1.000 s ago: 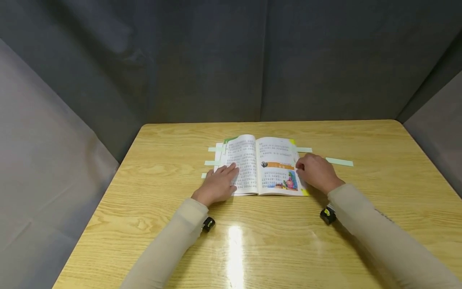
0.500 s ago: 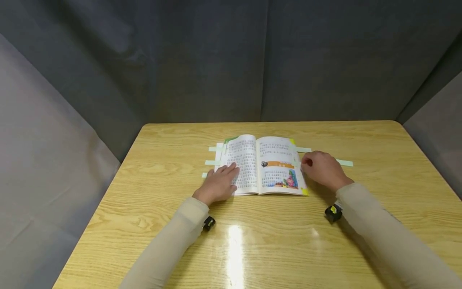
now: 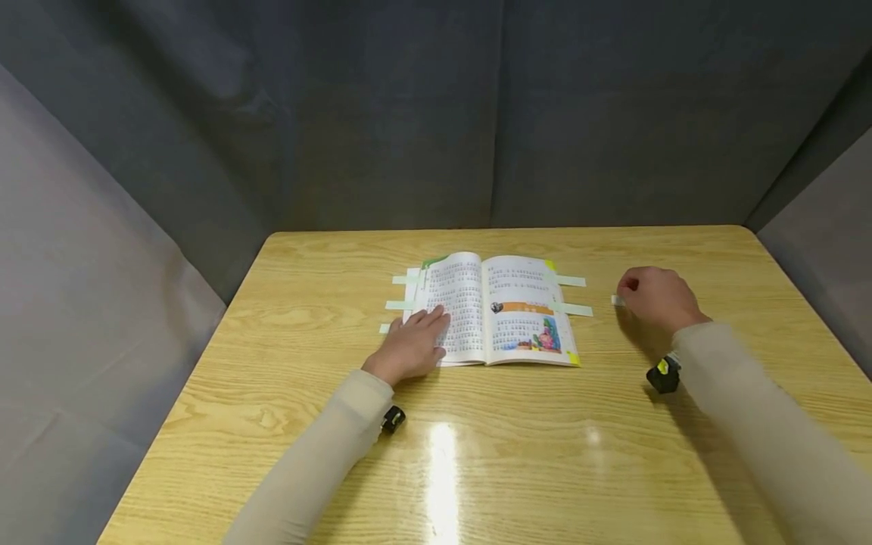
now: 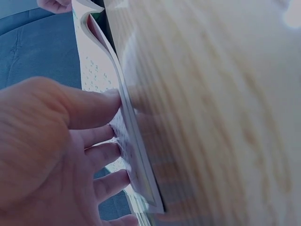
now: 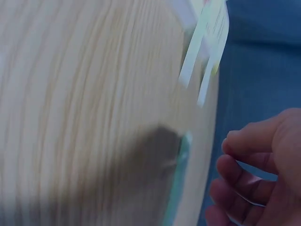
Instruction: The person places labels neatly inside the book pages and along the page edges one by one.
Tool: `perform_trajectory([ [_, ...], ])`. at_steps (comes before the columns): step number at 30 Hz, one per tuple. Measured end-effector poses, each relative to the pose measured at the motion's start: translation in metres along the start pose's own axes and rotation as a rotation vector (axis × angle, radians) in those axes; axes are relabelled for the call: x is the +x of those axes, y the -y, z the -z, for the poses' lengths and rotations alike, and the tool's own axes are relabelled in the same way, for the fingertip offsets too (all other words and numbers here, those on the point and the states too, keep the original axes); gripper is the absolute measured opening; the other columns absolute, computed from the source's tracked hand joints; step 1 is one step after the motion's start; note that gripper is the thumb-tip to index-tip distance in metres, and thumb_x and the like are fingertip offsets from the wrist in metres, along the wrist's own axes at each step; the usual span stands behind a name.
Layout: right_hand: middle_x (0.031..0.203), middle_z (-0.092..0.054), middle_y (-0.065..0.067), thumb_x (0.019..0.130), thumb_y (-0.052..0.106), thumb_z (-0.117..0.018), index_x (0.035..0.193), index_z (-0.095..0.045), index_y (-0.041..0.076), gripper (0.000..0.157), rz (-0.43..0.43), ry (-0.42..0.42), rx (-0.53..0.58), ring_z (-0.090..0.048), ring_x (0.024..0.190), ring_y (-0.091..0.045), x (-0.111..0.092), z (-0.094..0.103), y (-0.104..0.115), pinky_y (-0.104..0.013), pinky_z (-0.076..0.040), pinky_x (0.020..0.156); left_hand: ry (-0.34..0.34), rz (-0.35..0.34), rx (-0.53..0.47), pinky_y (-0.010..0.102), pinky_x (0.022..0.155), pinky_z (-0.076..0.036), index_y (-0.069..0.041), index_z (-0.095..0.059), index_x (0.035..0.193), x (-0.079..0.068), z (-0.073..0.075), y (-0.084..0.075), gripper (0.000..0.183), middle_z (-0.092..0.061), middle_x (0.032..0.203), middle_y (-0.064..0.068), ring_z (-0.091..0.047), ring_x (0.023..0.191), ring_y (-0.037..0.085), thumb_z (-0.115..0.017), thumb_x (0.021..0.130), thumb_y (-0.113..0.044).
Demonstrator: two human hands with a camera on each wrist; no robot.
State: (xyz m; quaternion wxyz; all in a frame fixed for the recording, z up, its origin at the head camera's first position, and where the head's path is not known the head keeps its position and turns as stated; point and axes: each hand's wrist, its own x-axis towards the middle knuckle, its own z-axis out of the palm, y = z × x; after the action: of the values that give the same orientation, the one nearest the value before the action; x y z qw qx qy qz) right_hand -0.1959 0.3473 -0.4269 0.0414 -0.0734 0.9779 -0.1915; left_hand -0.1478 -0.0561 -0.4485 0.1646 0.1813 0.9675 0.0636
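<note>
An open book (image 3: 521,348) with printed text and a coloured picture lies on the table. My left hand (image 3: 409,344) rests on its left page with fingers extended; in the left wrist view the thumb and fingers touch the page (image 4: 96,68). My right hand (image 3: 659,297) hovers to the right of the book, fingers loosely curled and holding nothing. Below it a loose pale green paper strip (image 5: 178,181) lies on the table, mostly hidden by the hand in the head view. Two pale strips, an upper strip (image 3: 571,281) and a lower strip (image 3: 574,309), stick out from the right page.
Further pale strips, an upper strip (image 3: 402,280), a middle strip (image 3: 399,306) and a lower strip (image 3: 384,328), jut from the book's left side. The wooden table (image 3: 327,265) backs onto a dark grey curtain (image 3: 388,136). A small black device (image 3: 664,375) hangs at the right wrist.
My right hand has left the book's right edge and moved right, above the loose strip. The lower strip on the right page now shows uncovered. My left hand stays put.
</note>
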Motion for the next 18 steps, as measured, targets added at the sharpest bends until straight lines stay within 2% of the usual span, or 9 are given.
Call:
perform_trajectory([
  [4, 0.1, -0.07, -0.022, 0.097, 0.019, -0.047, 0.104, -0.069, 0.0, 0.03, -0.032, -0.013, -0.009, -0.057, 0.069, -0.025, 0.001, -0.001, -0.02, -0.032, -0.042, 0.054, 0.003, 0.002, 0.003, 0.057, 0.126, -0.014, -0.023, -0.02, 0.16, 0.001, 0.0, 0.0, 0.063, -0.011, 0.169, -0.004, -0.015, 0.157, 0.024, -0.046, 0.104, -0.034],
  [8, 0.1, -0.07, -0.022, 0.096, 0.019, -0.049, 0.102, -0.07, 0.001, 0.028, -0.048, 0.0, -0.018, -0.058, 0.071, -0.025, 0.001, -0.005, -0.032, -0.033, -0.044, 0.056, 0.001, -0.002, 0.002, 0.057, 0.126, -0.014, -0.023, -0.02, 0.16, 0.002, -0.001, 0.0, 0.063, -0.011, 0.169, -0.004, -0.016, 0.156, 0.025, -0.046, 0.104, -0.034],
  [14, 0.106, -0.07, -0.023, 0.096, 0.019, -0.054, 0.104, -0.071, 0.003, 0.024, -0.056, -0.012, -0.019, -0.064, 0.079, -0.031, 0.002, -0.009, -0.038, -0.041, -0.05, 0.061, 0.005, -0.003, 0.0, 0.057, 0.126, -0.015, -0.023, -0.02, 0.16, 0.001, -0.001, 0.0, 0.063, -0.011, 0.169, -0.004, -0.016, 0.156, 0.025, -0.046, 0.104, -0.034],
  [18, 0.101, -0.07, -0.021, 0.096, 0.018, -0.056, 0.101, -0.07, 0.003, 0.022, -0.063, -0.018, -0.033, -0.062, 0.076, -0.029, 0.004, -0.011, -0.039, -0.039, -0.049, 0.058, 0.002, -0.003, 0.0, 0.057, 0.126, -0.015, -0.023, -0.021, 0.16, 0.001, -0.001, 0.0, 0.062, -0.012, 0.169, -0.004, -0.017, 0.156, 0.024, -0.046, 0.104, -0.034],
])
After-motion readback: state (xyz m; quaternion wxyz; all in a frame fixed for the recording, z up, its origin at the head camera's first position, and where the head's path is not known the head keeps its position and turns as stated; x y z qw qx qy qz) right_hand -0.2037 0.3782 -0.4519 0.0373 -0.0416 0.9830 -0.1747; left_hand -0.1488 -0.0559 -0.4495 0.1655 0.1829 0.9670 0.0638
